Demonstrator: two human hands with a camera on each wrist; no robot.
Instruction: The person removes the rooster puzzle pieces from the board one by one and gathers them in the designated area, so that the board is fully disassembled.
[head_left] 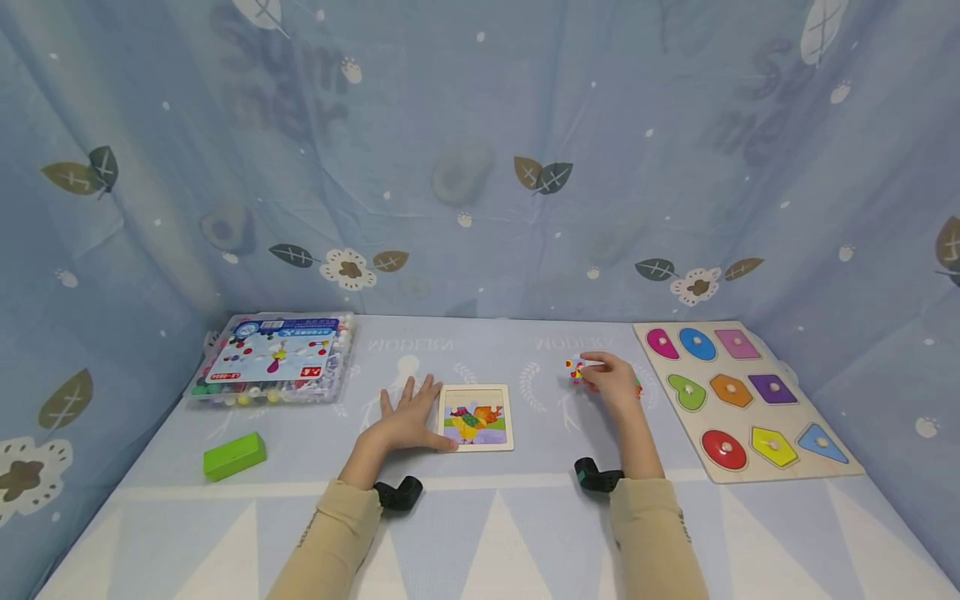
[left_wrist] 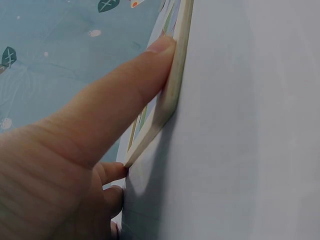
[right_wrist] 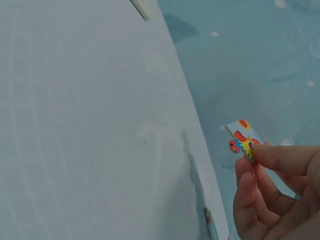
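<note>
A square wooden jigsaw tray [head_left: 474, 387] lies on the table with a partly filled hen picture inside; its upper strip shows bare wood. My left hand [head_left: 401, 423] rests at its left side with fingers spread. In the left wrist view, the thumb [left_wrist: 135, 80] presses on the tray's edge. To the right, my right hand [head_left: 615, 379] pinches a jigsaw piece [right_wrist: 243, 137] between thumb and fingers, above the table. The piece is light blue with red and yellow parts of a bird's head. Another jigsaw piece [head_left: 639, 388] shows partly behind that hand.
At the back left lies a clear plastic case [head_left: 270, 396] of colourful parts under a printed sheet. A green block [head_left: 235, 456] sits in front of it. On the right is a wooden shape board [head_left: 705, 437] with knobbed coloured shapes. A patterned curtain [head_left: 480, 250] hangs behind the table.
</note>
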